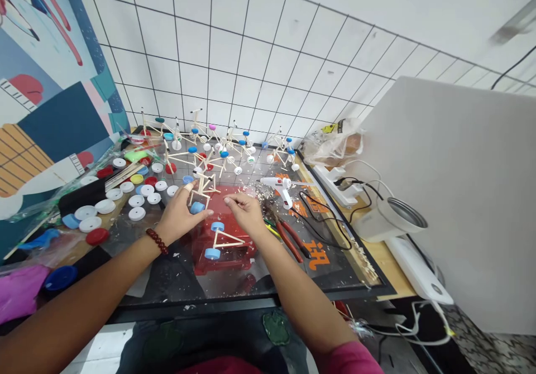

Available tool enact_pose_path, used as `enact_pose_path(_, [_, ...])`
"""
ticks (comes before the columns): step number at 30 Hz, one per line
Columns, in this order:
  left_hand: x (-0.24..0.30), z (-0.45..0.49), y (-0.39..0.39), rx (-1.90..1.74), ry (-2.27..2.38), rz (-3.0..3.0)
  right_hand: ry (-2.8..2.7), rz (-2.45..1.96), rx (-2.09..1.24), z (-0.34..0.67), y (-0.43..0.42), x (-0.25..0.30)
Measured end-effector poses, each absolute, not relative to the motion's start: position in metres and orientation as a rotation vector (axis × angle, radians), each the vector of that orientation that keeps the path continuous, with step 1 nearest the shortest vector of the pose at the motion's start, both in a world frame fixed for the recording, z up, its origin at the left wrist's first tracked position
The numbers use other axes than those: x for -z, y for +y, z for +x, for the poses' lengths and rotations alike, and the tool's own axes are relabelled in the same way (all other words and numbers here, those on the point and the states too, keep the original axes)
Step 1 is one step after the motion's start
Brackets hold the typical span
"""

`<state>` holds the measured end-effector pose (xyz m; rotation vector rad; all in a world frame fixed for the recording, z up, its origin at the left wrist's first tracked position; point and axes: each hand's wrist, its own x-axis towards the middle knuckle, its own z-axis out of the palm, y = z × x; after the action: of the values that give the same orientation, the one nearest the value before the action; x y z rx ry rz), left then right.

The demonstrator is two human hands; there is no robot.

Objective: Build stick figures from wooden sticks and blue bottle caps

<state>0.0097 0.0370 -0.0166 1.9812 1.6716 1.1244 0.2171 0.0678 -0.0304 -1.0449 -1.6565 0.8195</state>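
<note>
My left hand (181, 215), with a bead bracelet at the wrist, grips a small frame of thin wooden sticks (205, 185). A blue bottle cap (196, 207) sits low on that frame, beside my thumb. To its right my right hand (245, 212) is closed in a pinch; whatever its fingertips hold is too small to make out. Nearer to me lies a triangle of sticks (228, 240) with blue caps at two corners. A white glue gun (281, 185) rests beyond my right hand, and red-handled pliers (290, 240) lie beside my right forearm.
Several finished-looking stick models with caps (224, 155) stand along the tiled wall. Loose bottle caps (136, 201) crowd the left side. A black cable (330, 217) loops to a white power strip (337, 187) on the right. Wood scraps (262, 190) litter the dark tabletop.
</note>
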Motion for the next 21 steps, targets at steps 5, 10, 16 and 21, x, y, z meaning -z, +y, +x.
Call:
enact_pose_path(5, [0.0181, 0.0123, 0.0409, -1.074, 1.782, 2.061, -1.664, -1.060, -0.808, 0.2143, 0.0690, 0.0305])
enact_pose_path(10, [0.0176, 0.0118, 0.0426, -1.055, 1.814, 2.110, -1.645, -1.081, -0.811, 0.2148, 0.0702, 0.0310])
enact_pose_path(16, [0.0161, 0.0066, 0.0423, -1.111, 1.735, 2.040, -1.620, -1.120, -0.780, 0.2197, 0.0719, 0.0323])
enact_pose_path(21, [0.0170, 0.0028, 0.0420, -1.236, 1.492, 1.811, -1.604, -1.160, -0.780, 0.2237, 0.0743, 0.0365])
